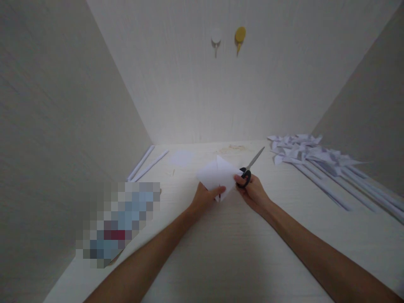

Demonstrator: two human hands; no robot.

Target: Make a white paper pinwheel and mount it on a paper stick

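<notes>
A square sheet of white paper (210,173) is held over the table, turned corner-up, with slits or creases running in from its corners. My left hand (203,200) is closed on its lower left side, the thumb lying across the front. Black-handled scissors (248,176) are in my right hand (255,193), their blades pointing up and away to the right. The fingers of that hand also reach the paper's right corner; whether they pinch it I cannot tell.
Several white paper pinwheels (303,151) on rolled paper sticks (318,185) lie at right. Rolled paper tubes (140,163), a pale paper piece (182,157) and a blurred-out object (123,223) lie at left. Thin light sticks (235,148) lie near the wall; two hooks (240,35) hang above.
</notes>
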